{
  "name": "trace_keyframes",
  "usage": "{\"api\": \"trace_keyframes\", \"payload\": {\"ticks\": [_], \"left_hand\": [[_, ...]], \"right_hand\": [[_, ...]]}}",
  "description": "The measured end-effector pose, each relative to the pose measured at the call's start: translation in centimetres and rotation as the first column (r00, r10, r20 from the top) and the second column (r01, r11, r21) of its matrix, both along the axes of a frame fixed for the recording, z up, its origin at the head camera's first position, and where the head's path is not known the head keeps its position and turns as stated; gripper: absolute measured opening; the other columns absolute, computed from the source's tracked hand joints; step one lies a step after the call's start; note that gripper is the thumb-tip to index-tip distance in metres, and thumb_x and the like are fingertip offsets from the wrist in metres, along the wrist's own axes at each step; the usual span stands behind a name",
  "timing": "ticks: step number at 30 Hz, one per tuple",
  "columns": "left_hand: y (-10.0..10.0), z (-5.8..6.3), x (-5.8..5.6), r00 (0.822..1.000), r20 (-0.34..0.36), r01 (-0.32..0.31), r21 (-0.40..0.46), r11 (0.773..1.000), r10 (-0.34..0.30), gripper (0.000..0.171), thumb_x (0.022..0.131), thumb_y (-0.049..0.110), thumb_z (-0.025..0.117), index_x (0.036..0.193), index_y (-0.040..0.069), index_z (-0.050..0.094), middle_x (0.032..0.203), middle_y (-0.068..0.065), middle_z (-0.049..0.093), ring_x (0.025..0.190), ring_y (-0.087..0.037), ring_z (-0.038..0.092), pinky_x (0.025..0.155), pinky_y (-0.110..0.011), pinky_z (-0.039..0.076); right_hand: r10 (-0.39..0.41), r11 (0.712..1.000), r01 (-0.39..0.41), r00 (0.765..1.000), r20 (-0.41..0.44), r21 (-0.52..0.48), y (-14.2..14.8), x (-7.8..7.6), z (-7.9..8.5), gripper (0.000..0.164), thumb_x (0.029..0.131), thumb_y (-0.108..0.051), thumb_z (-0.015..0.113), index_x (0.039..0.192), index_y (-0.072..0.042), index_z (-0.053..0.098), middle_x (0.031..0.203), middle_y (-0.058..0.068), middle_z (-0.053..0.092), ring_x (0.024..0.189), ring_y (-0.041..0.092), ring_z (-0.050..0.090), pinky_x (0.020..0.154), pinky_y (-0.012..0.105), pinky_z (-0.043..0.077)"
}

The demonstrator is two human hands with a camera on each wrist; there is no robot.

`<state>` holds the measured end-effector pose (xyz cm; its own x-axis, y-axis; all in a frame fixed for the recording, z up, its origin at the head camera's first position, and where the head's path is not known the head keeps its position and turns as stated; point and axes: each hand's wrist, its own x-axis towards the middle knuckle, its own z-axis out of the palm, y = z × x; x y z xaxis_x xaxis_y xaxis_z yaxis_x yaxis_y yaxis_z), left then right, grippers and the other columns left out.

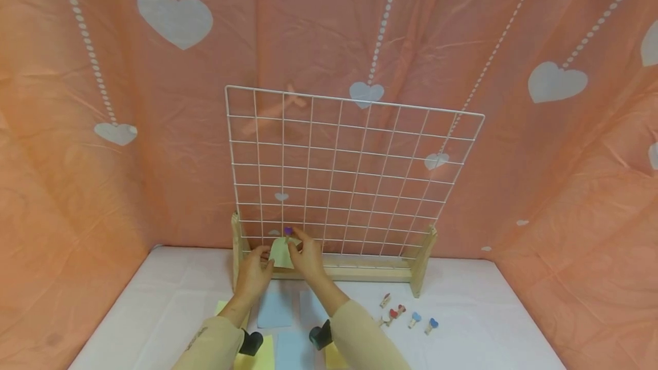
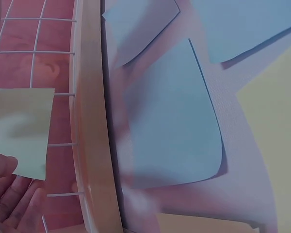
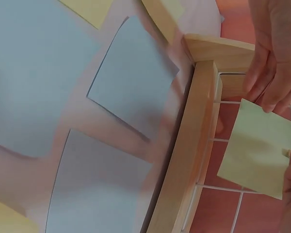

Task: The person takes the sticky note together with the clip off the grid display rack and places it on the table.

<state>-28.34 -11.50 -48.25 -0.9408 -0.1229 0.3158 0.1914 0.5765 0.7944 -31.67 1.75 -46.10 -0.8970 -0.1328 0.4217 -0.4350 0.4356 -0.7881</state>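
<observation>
A pale yellow-green paper note [image 1: 280,254] is held against the lower left of a white wire grid [image 1: 349,187]. My left hand [image 1: 255,274] pinches the note's left edge; in the left wrist view, its thumb [image 2: 2,165] lies on the paper. A small clothespin with a purple heart [image 1: 288,231] is at the note's upper edge, and my right hand [image 1: 307,253] pinches it. The right wrist view shows part of the wooden clothespin [image 3: 286,152] on the note, beside the right fingers, which are cut off by the frame.
Blue notes [image 1: 275,308] and yellow notes [image 1: 262,356] lie on the white table below the hands. Several heart clothespins, one with a blue heart [image 1: 415,318], lie to the right. Wooden feet [image 1: 422,261] and a crossbar [image 1: 367,273] support the grid.
</observation>
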Motion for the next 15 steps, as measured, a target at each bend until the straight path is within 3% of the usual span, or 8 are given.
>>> {"api": "trace_keyframes", "payload": {"ticks": [7, 15], "left_hand": [[0.11, 0.15, -0.14, 0.999, -0.04, -0.018, -0.016, 1.0, 0.018, 0.015, 0.086, -0.006, 0.058, 0.1, -0.01, 0.06, 0.087, -0.019, 0.064, 0.083, -0.033, 0.064, 0.073, -0.043, 0.053], [0.22, 0.53, -0.06, 0.999, -0.031, -0.03, -0.011, 0.999, 0.03, 0.011, 0.084, -0.008, 0.057, 0.094, -0.01, 0.062, 0.082, -0.019, 0.065, 0.076, -0.032, 0.065, 0.065, -0.04, 0.053]], "right_hand": [[-0.021, 0.999, 0.021, 1.0, -0.001, -0.036, -0.45, -0.26, 0.07, 0.034, 0.088, 0.003, 0.059, 0.121, 0.011, 0.057, 0.104, 0.024, 0.069, 0.054, 0.02, 0.062, 0.044, 0.012, 0.042], [-0.076, 0.996, 0.079, 0.995, 0.06, -0.042, -0.97, -0.34, 0.64, 0.029, 0.091, -0.005, 0.059, 0.118, 0.006, 0.061, 0.1, 0.02, 0.07, 0.051, 0.012, 0.059, 0.044, 0.015, 0.044]]}}
